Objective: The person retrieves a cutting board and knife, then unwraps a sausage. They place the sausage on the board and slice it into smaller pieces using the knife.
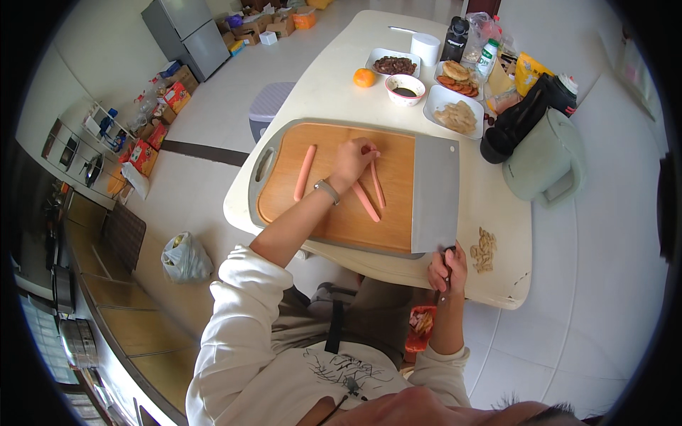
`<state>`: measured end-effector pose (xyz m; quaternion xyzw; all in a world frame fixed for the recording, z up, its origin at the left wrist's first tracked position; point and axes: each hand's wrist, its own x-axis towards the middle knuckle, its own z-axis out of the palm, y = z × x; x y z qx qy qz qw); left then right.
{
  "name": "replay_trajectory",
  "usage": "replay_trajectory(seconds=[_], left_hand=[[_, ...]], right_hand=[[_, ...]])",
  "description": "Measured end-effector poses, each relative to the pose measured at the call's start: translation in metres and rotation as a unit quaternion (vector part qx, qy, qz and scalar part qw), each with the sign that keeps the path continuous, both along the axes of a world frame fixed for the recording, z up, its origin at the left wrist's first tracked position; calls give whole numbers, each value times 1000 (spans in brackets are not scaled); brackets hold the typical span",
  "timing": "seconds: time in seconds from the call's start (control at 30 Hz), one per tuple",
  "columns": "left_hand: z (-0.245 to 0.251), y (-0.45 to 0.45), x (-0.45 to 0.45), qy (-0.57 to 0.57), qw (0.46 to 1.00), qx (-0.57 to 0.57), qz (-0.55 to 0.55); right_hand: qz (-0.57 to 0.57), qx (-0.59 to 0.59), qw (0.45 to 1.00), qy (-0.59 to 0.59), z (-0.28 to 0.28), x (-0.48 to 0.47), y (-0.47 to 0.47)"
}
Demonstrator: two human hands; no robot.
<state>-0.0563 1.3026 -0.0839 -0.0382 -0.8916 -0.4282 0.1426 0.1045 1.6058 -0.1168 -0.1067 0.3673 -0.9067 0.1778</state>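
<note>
My left hand (353, 160), with a watch on its wrist, reaches over the wooden cutting board (330, 223). Its fingertips pinch the far end of a thin sausage strip (378, 186). A thicker sausage piece (366, 203) lies beside that strip, its far end hidden under the hand. Further left on the board rests a separate pink sausage (305, 173). My right hand (448, 269) grips the dark handle of a cleaver (436, 191) at the table's near edge. The broad blade lies across the board's right end, apart from the sausages.
Behind the board stand a bowl of dark sauce (405, 90), an orange fruit (364, 78) and several plates of food, including pale slices (457, 116). A green electric kettle (543, 160) is at the right. Peanut-like pieces (484, 250) lie near the right corner of the table (501, 213).
</note>
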Motion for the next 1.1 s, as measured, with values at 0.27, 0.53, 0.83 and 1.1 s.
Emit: replay_trajectory(seconds=[0.27, 0.53, 0.83, 1.1], left_hand=[[14, -4, 50, 111, 976, -126, -139], [16, 16, 101, 169, 941, -196, -217], [6, 25, 121, 198, 955, -143, -169], [4, -35, 130, 133, 983, -119, -49]], right_hand=[[7, -31, 999, -1, -4, 1, 1], [13, -58, 998, 1, -10, 0, 4], [29, -50, 998, 10, -10, -4, 6], [-42, 272, 961, -10, 48, 4, -3]])
